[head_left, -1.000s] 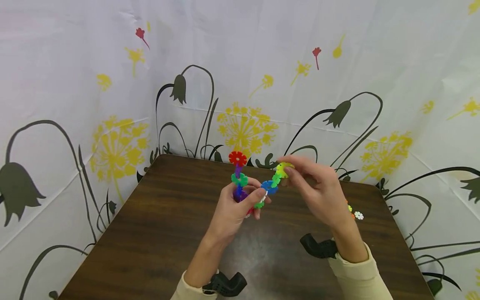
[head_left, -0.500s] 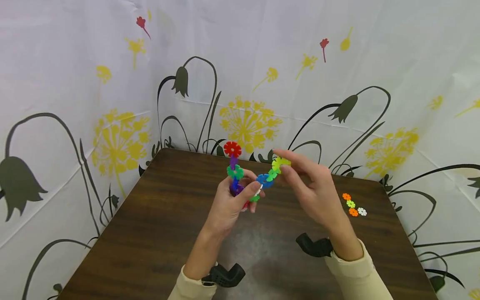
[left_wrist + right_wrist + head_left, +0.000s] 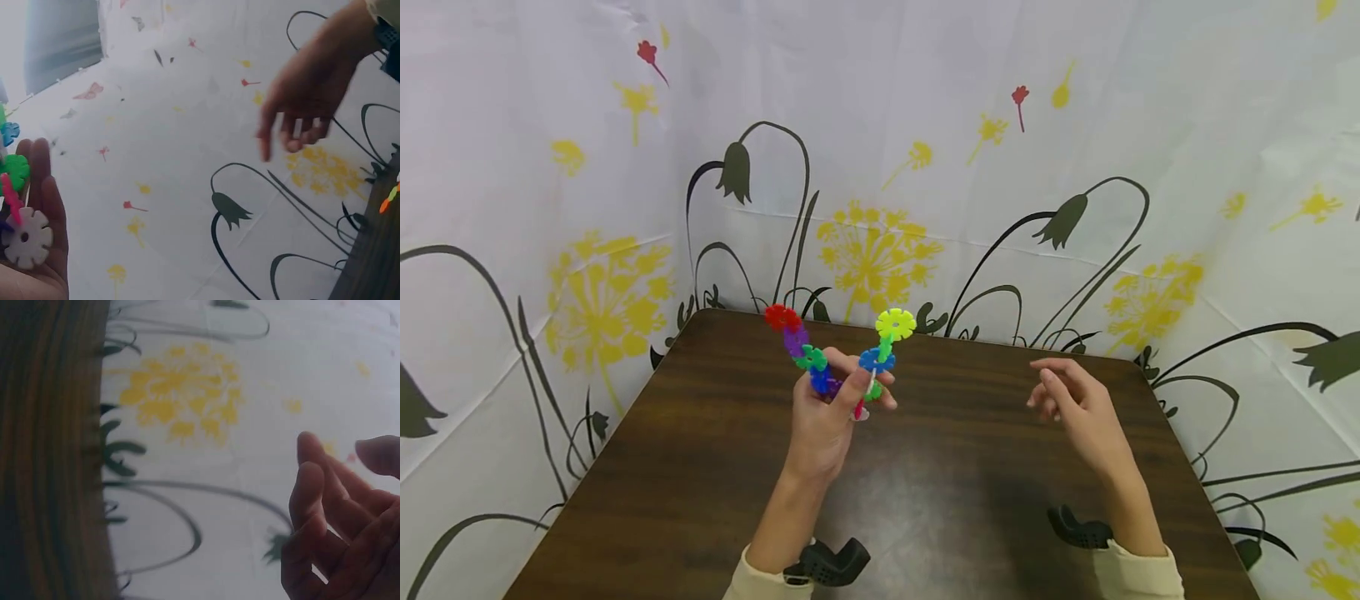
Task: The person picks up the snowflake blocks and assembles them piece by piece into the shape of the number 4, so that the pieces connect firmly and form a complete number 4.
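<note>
Grip point(image 3: 817, 419) round chain point(image 3: 820, 380), table edge point(image 3: 970, 343) beyond

A white flower-printed curtain point(image 3: 880, 167) hangs behind and beside a brown table point(image 3: 955, 467).

Plain cream sleeves point(image 3: 1138, 575), bent black devices point(image 3: 841, 564) at both wrists, bare hands point(image 3: 1084, 414).

You're in a curtained-off space, home or studio unclear: white flower-printed sheeting point(image 3: 850, 158) hangs behind and beside your wood-grain bench point(image 3: 700, 450).
</note>
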A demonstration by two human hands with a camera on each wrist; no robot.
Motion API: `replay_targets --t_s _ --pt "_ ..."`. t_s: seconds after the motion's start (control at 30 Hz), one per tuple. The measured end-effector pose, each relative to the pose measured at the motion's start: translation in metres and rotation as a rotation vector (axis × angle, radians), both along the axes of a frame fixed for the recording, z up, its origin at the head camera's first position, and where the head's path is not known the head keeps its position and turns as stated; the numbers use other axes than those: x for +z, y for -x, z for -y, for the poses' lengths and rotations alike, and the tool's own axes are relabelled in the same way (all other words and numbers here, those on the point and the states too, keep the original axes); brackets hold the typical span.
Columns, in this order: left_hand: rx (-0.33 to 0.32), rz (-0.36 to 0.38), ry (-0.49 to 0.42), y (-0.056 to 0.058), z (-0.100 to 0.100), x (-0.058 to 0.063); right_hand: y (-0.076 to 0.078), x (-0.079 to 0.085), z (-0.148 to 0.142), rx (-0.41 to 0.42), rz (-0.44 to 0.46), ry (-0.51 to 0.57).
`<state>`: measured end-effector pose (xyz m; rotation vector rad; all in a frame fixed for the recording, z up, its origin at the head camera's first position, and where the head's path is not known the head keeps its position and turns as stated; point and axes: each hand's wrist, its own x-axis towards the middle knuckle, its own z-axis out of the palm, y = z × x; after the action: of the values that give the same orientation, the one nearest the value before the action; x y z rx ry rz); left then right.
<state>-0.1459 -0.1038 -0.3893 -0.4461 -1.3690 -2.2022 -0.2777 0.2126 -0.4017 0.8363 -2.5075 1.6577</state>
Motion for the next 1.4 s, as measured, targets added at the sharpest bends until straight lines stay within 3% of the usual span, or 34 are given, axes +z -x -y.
replay_targets --t_s 0.2,0.37,0.47,0.6,0.77,1.0,1.17,1.4 --pt "-0.058 0.044 0.083 0.000 -0.003 -0.009 0.002 -0.054 -0.045 -0.108 0.174 -0.078" --pt "-0.157 0.010 0.096 0.009 -0.011 -0.010 0.024 -0.083 -0.091 -0.125 0.361 -0.128" --pt "-0.212 -0.004 0.088 0.011 -0.018 -0.009 0.038 -0.098 -0.121 -0.182 0.459 -0.197" --pt "-0.209 -0.014 0.114 0.012 -0.022 -0.007 0.056 -0.116 -0.143 -0.279 0.469 -0.269" --pt "-0.170 0.010 0.190 0.008 -0.020 -0.009 0.075 -0.137 -0.151 -0.300 0.443 -0.333" --pt "-0.109 0.030 0.338 0.011 -0.022 -0.009 0.103 -0.148 -0.157 -0.379 0.370 -0.393" --pt "-0.113 0.005 0.312 0.010 -0.024 -0.007 0.117 -0.146 -0.158 -0.425 0.399 -0.469" --pt "-0.088 -0.005 0.280 0.007 -0.026 -0.004 0.122 -0.143 -0.153 -0.437 0.450 -0.542"
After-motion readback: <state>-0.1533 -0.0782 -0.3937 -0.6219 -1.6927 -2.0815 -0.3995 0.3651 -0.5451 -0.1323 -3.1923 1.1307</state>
